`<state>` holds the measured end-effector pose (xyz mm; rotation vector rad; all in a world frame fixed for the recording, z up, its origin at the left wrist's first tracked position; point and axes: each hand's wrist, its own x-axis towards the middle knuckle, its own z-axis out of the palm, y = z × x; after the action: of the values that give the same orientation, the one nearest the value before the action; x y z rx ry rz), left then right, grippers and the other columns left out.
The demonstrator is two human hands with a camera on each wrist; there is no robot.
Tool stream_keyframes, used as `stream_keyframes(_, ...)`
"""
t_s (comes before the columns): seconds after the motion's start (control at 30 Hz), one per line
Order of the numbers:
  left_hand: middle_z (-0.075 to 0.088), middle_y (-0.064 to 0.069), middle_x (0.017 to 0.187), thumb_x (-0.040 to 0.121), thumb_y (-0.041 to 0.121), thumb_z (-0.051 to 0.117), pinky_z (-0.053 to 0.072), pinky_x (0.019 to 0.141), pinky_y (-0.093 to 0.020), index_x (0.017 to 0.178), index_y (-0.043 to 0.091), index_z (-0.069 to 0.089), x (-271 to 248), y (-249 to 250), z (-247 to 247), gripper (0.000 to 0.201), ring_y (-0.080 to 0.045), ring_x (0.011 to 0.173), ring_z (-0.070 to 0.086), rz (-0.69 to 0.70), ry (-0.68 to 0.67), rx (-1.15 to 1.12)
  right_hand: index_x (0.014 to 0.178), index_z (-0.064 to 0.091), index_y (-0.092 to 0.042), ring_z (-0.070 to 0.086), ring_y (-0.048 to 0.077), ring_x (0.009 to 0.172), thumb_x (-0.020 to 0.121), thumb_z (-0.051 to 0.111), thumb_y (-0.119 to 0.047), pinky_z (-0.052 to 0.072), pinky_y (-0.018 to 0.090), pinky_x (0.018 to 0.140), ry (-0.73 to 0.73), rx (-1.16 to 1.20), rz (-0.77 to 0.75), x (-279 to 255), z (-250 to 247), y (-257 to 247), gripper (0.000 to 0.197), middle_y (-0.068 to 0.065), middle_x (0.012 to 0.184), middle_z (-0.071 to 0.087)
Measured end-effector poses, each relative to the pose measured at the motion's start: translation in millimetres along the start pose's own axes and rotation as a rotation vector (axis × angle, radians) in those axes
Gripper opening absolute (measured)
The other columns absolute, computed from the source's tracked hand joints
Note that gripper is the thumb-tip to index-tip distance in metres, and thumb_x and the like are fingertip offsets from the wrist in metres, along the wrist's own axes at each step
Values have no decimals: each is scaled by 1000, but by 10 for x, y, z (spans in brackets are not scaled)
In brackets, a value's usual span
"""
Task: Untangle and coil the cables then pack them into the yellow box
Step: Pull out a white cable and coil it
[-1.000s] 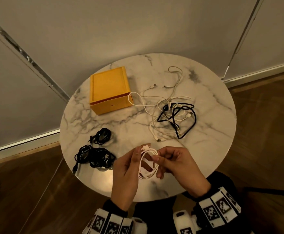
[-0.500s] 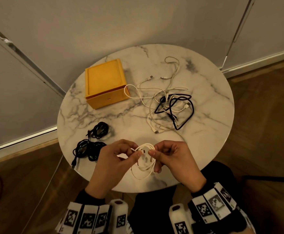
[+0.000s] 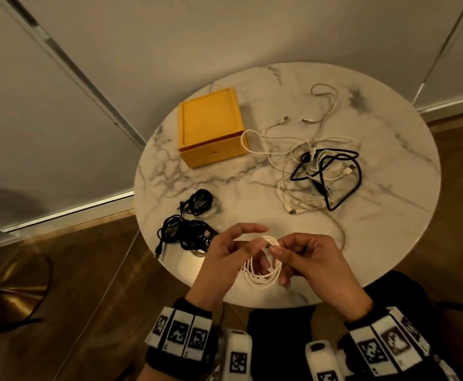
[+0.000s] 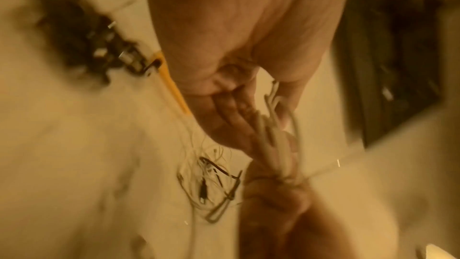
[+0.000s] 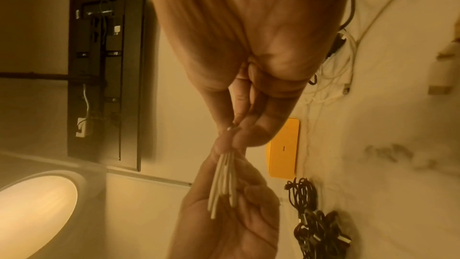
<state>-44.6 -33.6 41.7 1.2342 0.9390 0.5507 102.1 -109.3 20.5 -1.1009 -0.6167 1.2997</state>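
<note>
A coiled white cable [image 3: 262, 270] hangs between both hands above the table's near edge. My left hand [image 3: 233, 254] holds the top of the coil with thumb and fingers, index finger stretched out above it. My right hand [image 3: 293, 253] pinches the coil's top, where the plug end sits. In the right wrist view the strands [image 5: 224, 180] run from the pinching fingertips down across the left palm. A closed yellow box [image 3: 211, 127] sits at the table's far left. A tangle of white and black cables [image 3: 321, 171] lies to its right.
Two coiled black cables [image 3: 200, 202] [image 3: 186, 235] lie on the round marble table [image 3: 389, 174] at the near left, close to its edge. Grey wall panels rise behind the table. Wooden floor surrounds it, with a dark cord on the floor at left.
The left hand's grip has shifted at the coil's top and its index finger now sticks out. The view has tilted a little. The right hand keeps its pinch.
</note>
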Motion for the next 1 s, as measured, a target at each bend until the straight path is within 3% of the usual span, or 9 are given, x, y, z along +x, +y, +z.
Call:
stream_keyframes(0.17, 64, -11, 78, 88, 24, 60, 49, 60, -26, 96, 7, 72, -23, -115, 5, 22, -17, 64, 59, -201, 22, -421, 80, 67, 10, 56, 23, 40, 72, 69, -12, 47, 29, 41, -21, -10, 19, 26, 8, 18, 24, 18, 59, 64)
stream_keyframes(0.23, 65, -7, 74, 90, 27, 54, 48, 58, -26, 92, 8, 73, -6, -165, -34, 27, -15, 60, 61, -313, 20, -525, 78, 68, 9, 56, 23, 40, 72, 69, -11, 47, 28, 40, -26, 0, 28, 32, 32, 32, 21, 19, 59, 64)
stream_keyframes(0.4, 67, -6, 72, 81, 23, 59, 50, 54, -23, 83, 9, 74, 20, -222, -117, 21, -14, 57, 64, -436, 35, -565, 81, 67, 13, 57, 20, 40, 77, 70, -9, 47, 25, 42, -83, -81, 72, 52, 69, 85, 23, 18, 56, 63)
stream_keyframes(0.53, 68, -9, 75, 78, 11, 59, 51, 47, -20, 98, 7, 65, -18, -198, -140, 21, -14, 54, 65, -441, 48, -549, 80, 68, 10, 57, 21, 40, 73, 73, -14, 48, 27, 42, -90, -93, 118, 50, 54, 92, 26, 16, 58, 63)
stream_keyframes(0.6, 67, -9, 72, 79, 7, 57, 50, 44, -21, 99, 6, 61, -21, -223, -141, 21, -14, 53, 64, -447, 70, -571, 82, 66, 12, 57, 21, 41, 79, 71, -7, 49, 27, 42, -88, -110, 131, 54, 45, 118, 20, 16, 58, 63)
stream_keyframes(0.7, 62, -11, 72, 77, 4, 58, 50, 44, -23, 98, 4, 58, -7, -255, -121, 21, -14, 53, 61, -431, 87, -584, 82, 65, 12, 59, 21, 41, 83, 69, -2, 48, 26, 42, -87, -138, 144, 42, 17, 159, 15, 15, 56, 62)
stream_keyframes(0.8, 63, -8, 77, 78, 12, 61, 50, 45, -24, 99, 4, 62, -22, -234, -108, 22, -12, 59, 61, -346, 83, -444, 84, 63, 17, 59, 21, 40, 83, 69, -1, 48, 27, 42, -59, -138, 150, 26, -13, 174, 18, 17, 56, 60)
stream_keyframes(0.87, 65, -6, 81, 77, 13, 64, 50, 48, -26, 100, 4, 65, -41, -214, -102, 25, -12, 63, 62, -245, 70, -291, 84, 63, 18, 58, 21, 40, 81, 70, 0, 48, 27, 41, -37, -131, 152, 28, -40, 173, 20, 19, 57, 60)
stream_keyframes(1.0, 70, -5, 82, 79, 0, 70, 52, 52, -29, 97, 8, 68, -48, -191, -95, 19, -20, 67, 68, 19, 152, 26, 82, 65, 16, 58, 21, 40, 82, 70, 0, 49, 28, 42, -22, -131, 168, 44, -63, 175, 17, 18, 57, 61)
